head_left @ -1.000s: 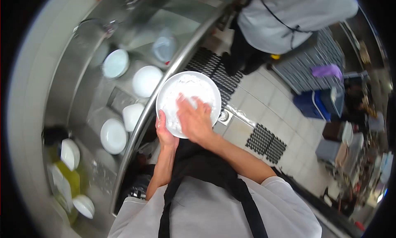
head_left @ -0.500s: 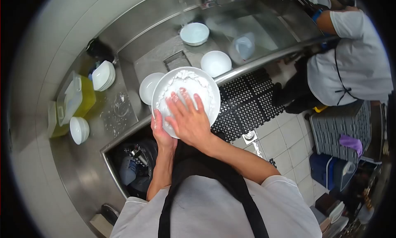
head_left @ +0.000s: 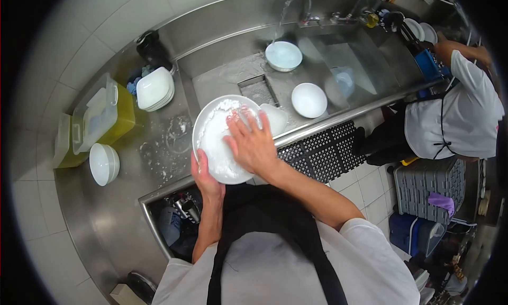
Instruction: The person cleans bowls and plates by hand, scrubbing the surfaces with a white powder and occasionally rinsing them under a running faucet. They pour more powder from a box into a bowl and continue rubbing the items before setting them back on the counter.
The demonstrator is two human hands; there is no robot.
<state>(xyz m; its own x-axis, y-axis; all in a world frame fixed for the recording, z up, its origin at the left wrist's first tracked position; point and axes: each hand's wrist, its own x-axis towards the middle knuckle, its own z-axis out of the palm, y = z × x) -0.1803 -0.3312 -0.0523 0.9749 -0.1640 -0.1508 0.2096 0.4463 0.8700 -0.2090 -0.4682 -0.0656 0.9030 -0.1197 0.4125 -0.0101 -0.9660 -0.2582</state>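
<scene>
Soapy plate [head_left: 217, 146] held at the sink [head_left: 338, 67] edge.
Left hand [head_left: 205, 179] grips the plate's lower rim; right hand [head_left: 253, 143] lies open, fingers spread, flat on its face. Bowls [head_left: 309, 99] sit in the sink beyond.

A round white plate [head_left: 217, 141], foamy with suds, tilts face-up above the steel counter's edge.

You have two hands in view, your left hand [head_left: 203, 179] and your right hand [head_left: 253, 144], on one soapy white plate [head_left: 214, 138]. Three white bowls sit in the sink: one under the tap [head_left: 283, 56], one mid-basin [head_left: 309, 99], one partly hidden by the plate [head_left: 276, 117]. The counter carries one stack of white dishes [head_left: 155, 88], one stack of bowls [head_left: 103, 164] and one yellow tub [head_left: 103, 120]. One co-worker [head_left: 452, 114] stands nearby
</scene>
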